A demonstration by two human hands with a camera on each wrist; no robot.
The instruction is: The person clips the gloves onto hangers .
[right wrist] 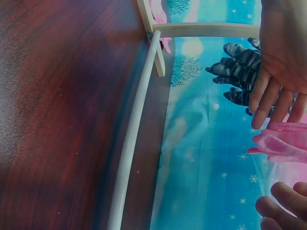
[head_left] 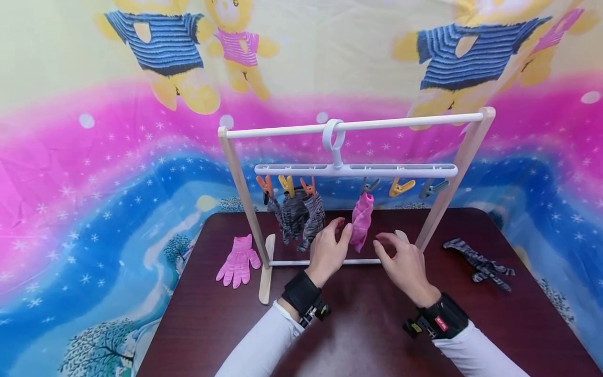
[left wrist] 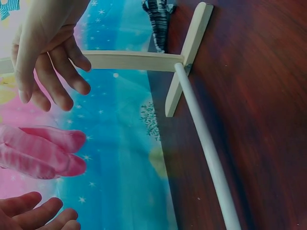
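Observation:
A pink glove (head_left: 362, 221) hangs fingers down from a grey-blue clip (head_left: 369, 185) on the white hanger (head_left: 301, 170). My left hand (head_left: 328, 250) is just left of it, with fingers relaxed and nothing held. On its other side my right hand (head_left: 404, 266) is held loosely, empty and apart from the glove. Between the two hands, the left wrist view shows the same pink glove (left wrist: 41, 152) with its fingers bunched together. Dark striped gloves (head_left: 301, 214) hang from orange and yellow clips at the hanger's left.
The hanger hooks over the top bar of a wooden rack (head_left: 236, 178). A yellow clip (head_left: 401, 187) and another grey-blue clip (head_left: 433, 188) hang bare at right. On the dark table (head_left: 358, 324), a pink glove (head_left: 239, 262) lies left and a dark striped glove (head_left: 479, 263) right.

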